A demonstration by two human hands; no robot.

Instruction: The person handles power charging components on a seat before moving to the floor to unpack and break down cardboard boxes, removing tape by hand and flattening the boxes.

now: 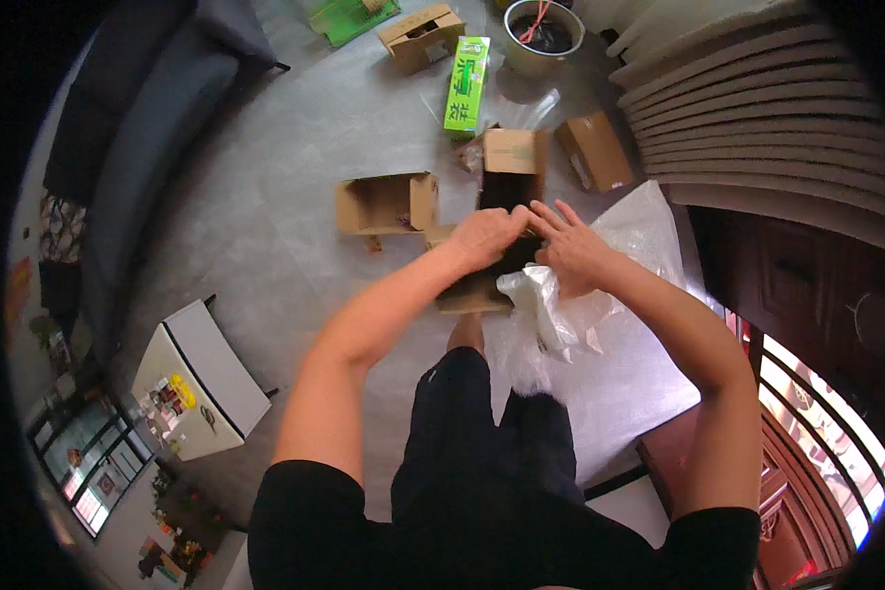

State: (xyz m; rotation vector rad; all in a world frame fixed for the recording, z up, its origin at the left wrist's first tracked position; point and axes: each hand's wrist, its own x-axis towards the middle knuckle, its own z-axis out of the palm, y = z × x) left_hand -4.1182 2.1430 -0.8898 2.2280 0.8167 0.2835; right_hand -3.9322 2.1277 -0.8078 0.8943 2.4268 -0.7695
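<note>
Both hands meet in front of me over the dark opening of a cardboard box [476, 295]. My left hand [489, 234] has its fingers curled, its fingertips at those of the other hand; whether something thin is pinched there cannot be told. My right hand [569, 247] has some fingers spread and others bent. White and clear plastic wrapping [553, 310] hangs directly below its palm; whether the fingers grip it is hidden. A further cardboard box with a raised flap [510, 151] stands just beyond the hands.
An open cardboard box [383, 206] lies to the left. Beyond are a green printed carton [467, 85], a small carton [422, 37], a closed brown box [596, 151] and a bucket [544, 55]. Large bubble wrap [641, 228] spreads at right, near a curtain [759, 118].
</note>
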